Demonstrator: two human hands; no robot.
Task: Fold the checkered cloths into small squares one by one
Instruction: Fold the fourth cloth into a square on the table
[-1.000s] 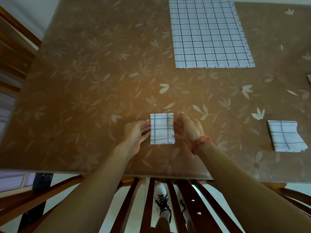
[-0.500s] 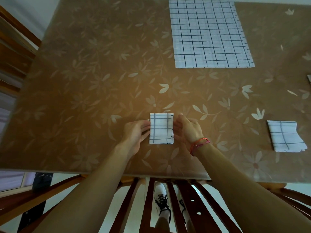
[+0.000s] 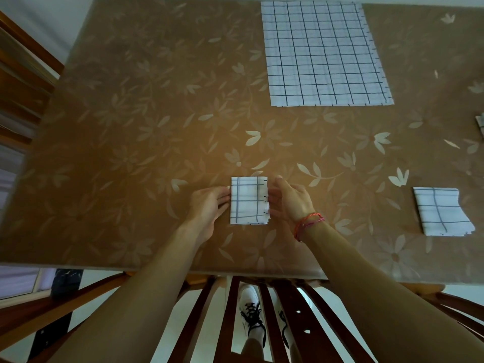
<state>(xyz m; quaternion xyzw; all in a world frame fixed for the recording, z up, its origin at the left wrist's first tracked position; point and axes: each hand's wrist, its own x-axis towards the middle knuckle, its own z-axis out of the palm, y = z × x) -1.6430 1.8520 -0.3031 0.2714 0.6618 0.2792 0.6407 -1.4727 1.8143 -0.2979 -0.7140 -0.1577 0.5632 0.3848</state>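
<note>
Lie: small folded white checkered cloth [image 3: 248, 200] btwn grips, long axis fore-aft.
Left grip [image 3: 209, 205]: spread, touching edge.
Right grip [image 3: 290, 203]: at edge, pinch unclear.

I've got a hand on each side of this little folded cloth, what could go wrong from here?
1. The folded cloth's layers sit staggered along its right edge, by the right hand. Letting go may let them fan out, like the lower corner of the finished cloth at the right.
2. Pushing inward with the left hand could buckle the stack instead of squaring it.
</note>
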